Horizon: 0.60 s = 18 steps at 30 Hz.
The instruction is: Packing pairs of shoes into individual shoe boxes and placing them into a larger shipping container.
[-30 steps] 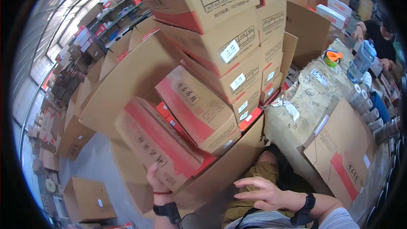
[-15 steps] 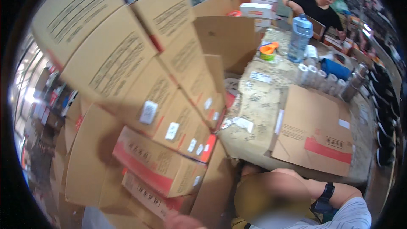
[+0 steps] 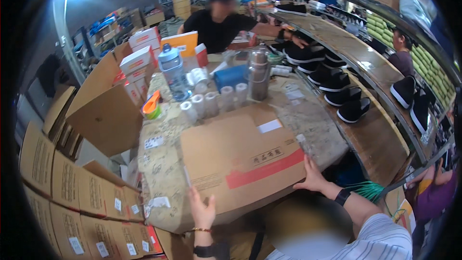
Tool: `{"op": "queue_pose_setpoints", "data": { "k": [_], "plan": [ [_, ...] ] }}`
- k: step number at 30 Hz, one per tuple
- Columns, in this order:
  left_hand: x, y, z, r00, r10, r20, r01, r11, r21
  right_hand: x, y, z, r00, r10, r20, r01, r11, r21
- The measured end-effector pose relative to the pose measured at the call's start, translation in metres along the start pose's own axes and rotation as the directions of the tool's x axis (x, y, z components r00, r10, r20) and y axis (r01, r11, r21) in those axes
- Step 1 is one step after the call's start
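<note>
A flattened brown cardboard box (image 3: 240,151) with a red band and a white label lies on the worktable in front of me. My left hand (image 3: 202,210) grips its near left edge, with the thumb over the board. At its right corner my right hand (image 3: 312,177) has hold of the edge, fingers along the side and thumb by the near edge. The undersides of the fingers are hidden.
Behind the cardboard stand white rolls (image 3: 211,103), a blue water jug (image 3: 174,72) and a metal flask (image 3: 258,74). Packed cartons (image 3: 91,197) are stacked at left. A shoe rack (image 3: 370,135) runs along the right. A co-worker (image 3: 219,26) reaches toward black shoes (image 3: 337,79).
The view has swung right, away from the stacked cartons. My left hand has come from beside them to the cardboard's left edge; my right hand has moved from near my body to its right edge.
</note>
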<state>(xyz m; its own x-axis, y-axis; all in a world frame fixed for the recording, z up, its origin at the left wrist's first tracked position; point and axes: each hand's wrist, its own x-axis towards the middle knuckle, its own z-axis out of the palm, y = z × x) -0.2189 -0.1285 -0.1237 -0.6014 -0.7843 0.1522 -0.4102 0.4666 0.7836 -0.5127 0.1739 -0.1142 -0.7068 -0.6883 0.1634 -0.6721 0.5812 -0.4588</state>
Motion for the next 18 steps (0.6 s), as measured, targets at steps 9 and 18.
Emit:
{"op": "queue_pose_setpoints", "data": {
  "k": [9, 18],
  "plan": [
    [-0.008, 0.044, -0.031, 0.993, 0.04, 0.115, 0.031, 0.833, -0.552, 0.004, -0.008, -0.017, 0.998, -0.065, -0.026, 0.063, 0.995, -0.082],
    [0.012, -0.062, -0.028, 0.929, 0.166, -0.331, -0.164, 0.986, 0.033, 0.038, -0.064, -0.016, 0.775, -0.526, -0.352, 0.628, 0.702, 0.335]
  ]
}}
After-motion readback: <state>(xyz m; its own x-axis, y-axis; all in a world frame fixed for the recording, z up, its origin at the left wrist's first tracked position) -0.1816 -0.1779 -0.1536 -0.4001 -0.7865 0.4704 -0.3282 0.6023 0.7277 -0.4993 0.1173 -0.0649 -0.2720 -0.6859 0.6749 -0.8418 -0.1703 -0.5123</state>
